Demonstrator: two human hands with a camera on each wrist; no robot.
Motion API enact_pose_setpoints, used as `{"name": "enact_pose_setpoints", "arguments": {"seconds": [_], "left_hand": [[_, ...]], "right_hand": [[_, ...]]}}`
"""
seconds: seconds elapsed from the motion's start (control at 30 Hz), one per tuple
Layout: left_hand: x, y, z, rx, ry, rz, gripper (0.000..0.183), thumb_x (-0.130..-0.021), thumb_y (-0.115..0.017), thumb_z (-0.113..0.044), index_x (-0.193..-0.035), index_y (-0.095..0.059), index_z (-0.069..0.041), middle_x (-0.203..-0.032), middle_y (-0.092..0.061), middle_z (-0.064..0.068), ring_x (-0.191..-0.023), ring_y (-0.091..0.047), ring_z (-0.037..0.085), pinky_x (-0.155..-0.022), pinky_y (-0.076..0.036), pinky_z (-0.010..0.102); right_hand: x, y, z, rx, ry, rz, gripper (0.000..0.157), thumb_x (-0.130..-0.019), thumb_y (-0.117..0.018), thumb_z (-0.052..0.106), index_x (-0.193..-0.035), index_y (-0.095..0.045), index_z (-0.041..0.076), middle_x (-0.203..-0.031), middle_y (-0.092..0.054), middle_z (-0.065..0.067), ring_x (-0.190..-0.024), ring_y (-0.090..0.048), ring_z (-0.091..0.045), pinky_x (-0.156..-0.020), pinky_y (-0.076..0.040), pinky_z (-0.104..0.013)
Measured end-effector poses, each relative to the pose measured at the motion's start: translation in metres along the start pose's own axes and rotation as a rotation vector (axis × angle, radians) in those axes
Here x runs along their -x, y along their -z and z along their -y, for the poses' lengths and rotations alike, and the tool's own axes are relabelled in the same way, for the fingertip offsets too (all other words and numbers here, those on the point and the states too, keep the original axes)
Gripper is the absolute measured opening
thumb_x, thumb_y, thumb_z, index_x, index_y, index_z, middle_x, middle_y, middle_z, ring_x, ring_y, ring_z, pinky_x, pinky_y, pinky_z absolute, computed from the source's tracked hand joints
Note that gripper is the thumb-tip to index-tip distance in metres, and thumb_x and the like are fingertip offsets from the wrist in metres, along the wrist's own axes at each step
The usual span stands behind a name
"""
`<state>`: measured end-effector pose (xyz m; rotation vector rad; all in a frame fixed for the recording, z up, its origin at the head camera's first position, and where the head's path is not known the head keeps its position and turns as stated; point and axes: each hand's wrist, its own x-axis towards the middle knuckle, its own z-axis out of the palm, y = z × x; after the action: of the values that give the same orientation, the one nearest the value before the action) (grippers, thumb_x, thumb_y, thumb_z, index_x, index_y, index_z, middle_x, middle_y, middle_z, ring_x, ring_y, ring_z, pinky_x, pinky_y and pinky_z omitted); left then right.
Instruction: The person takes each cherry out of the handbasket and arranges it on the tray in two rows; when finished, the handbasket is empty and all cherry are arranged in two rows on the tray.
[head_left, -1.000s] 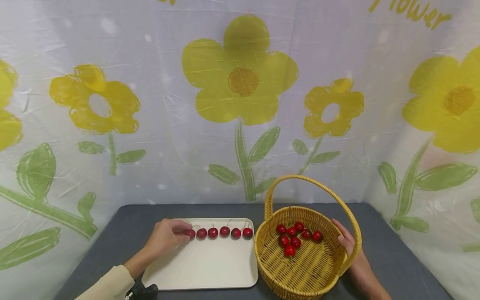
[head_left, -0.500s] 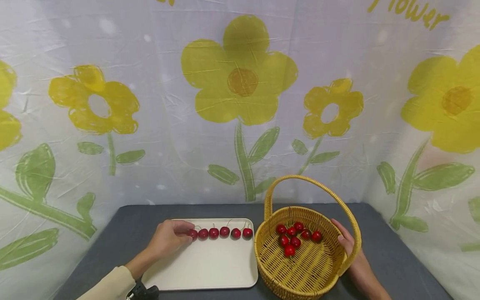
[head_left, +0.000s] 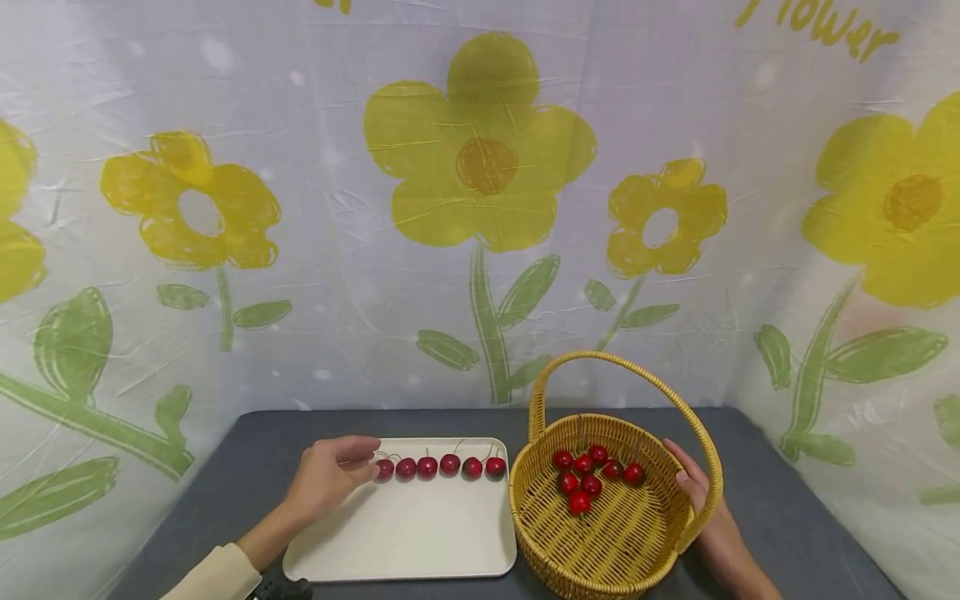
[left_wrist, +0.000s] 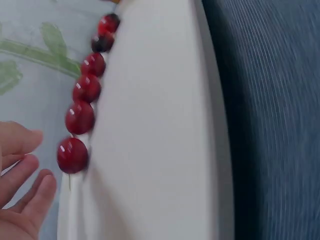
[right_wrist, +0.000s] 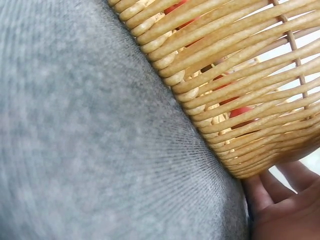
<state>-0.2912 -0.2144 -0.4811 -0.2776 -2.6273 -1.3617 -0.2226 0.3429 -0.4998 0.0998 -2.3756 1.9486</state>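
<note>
Six cherries [head_left: 427, 467] are lying along the tray's [head_left: 435, 533] far edge; the basket [head_left: 600, 546], holding more cherries [head_left: 591, 485], is standing beside the right edge.

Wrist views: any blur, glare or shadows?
Left wrist: the row of cherries looks slightly soft, with small bright glints; a faint shadow crosses the white tray. Right wrist: the gray cloth is blurry at left, the wicker basket noticeably sharper.

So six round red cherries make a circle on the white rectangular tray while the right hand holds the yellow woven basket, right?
Not a circle: the head view shows those cherries in a row on the tray. The right hand holds the basket.
</note>
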Motion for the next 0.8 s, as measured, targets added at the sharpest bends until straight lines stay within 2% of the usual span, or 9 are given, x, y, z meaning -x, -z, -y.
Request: {"name": "enact_pose_setpoints", "arguments": {"seconds": [0.07, 0.17, 0.3, 0.43, 0.6, 0.67, 0.8], "left_hand": [[0.001, 0.000, -0.005, 0.057, 0.002, -0.004, 0.036, -0.094, -0.085, -0.007, -0.129, -0.079, -0.004, -0.122, -0.082, 0.017, -0.109, -0.081, 0.027, -0.085, -0.065, 0.023], [0.002, -0.005, -0.016, 0.201, 0.004, 0.035, 0.039, -0.095, -0.085, -0.009, -0.133, -0.077, -0.004, -0.127, -0.080, 0.019, -0.116, -0.080, 0.027, -0.087, -0.062, 0.019], [0.006, -0.015, -0.037, 0.402, -0.010, 0.143, 0.044, -0.097, -0.084, -0.010, -0.138, -0.073, 0.000, -0.134, -0.076, 0.023, -0.124, -0.076, 0.030, -0.093, -0.064, 0.024], [0.008, -0.029, -0.058, 0.525, -0.058, 0.257, 0.048, -0.100, -0.081, -0.010, -0.143, -0.067, 0.005, -0.139, -0.074, 0.022, -0.128, -0.074, 0.028, -0.098, -0.064, 0.028], [0.010, -0.054, -0.082, 0.624, -0.123, 0.365, 0.048, -0.101, -0.079, -0.008, -0.145, -0.065, 0.008, -0.142, -0.072, 0.024, -0.125, -0.076, 0.019, -0.101, -0.062, 0.029], [0.011, -0.065, -0.091, 0.651, -0.153, 0.400, 0.048, -0.101, -0.078, -0.007, -0.145, -0.064, 0.008, -0.143, -0.070, 0.027, -0.126, -0.075, 0.022, -0.102, -0.062, 0.029], [0.012, -0.087, -0.108, 0.682, -0.210, 0.468, 0.048, -0.102, -0.077, -0.007, -0.146, -0.064, 0.008, -0.145, -0.067, 0.031, -0.133, -0.070, 0.035, -0.103, -0.061, 0.028]], "right_hand": [[0.000, 0.000, 0.000, -0.006, 0.001, -0.003, 0.061, -0.122, -0.032, 0.043, -0.176, -0.019, 0.018, -0.170, -0.037, -0.015, -0.130, -0.060, 0.008, -0.098, -0.059, -0.022], [0.000, 0.001, -0.001, -0.021, 0.000, 0.002, 0.062, -0.122, -0.032, 0.043, -0.177, -0.018, 0.017, -0.168, -0.038, -0.013, -0.130, -0.061, 0.006, -0.098, -0.060, -0.024], [0.001, 0.002, -0.002, -0.040, 0.006, 0.011, 0.063, -0.122, -0.032, 0.042, -0.177, -0.018, 0.016, -0.160, -0.047, 0.001, -0.131, -0.063, 0.003, -0.098, -0.060, -0.025], [0.002, 0.003, -0.004, -0.056, 0.019, 0.021, 0.062, -0.122, -0.033, 0.040, -0.176, -0.018, 0.015, -0.153, -0.053, 0.013, -0.132, -0.064, -0.001, -0.098, -0.061, -0.025], [0.001, 0.002, -0.005, -0.069, 0.023, 0.030, 0.060, -0.122, -0.033, 0.039, -0.176, -0.019, 0.018, -0.154, -0.053, 0.014, -0.132, -0.064, -0.001, -0.098, -0.061, -0.026], [0.000, 0.002, -0.005, -0.068, 0.024, 0.033, 0.060, -0.122, -0.033, 0.040, -0.177, -0.019, 0.019, -0.156, -0.051, 0.012, -0.133, -0.063, 0.001, -0.098, -0.061, -0.026], [0.000, 0.001, -0.005, -0.059, 0.023, 0.035, 0.059, -0.122, -0.032, 0.039, -0.177, -0.019, 0.020, -0.160, -0.047, 0.004, -0.133, -0.062, 0.002, -0.099, -0.061, -0.026]]}}
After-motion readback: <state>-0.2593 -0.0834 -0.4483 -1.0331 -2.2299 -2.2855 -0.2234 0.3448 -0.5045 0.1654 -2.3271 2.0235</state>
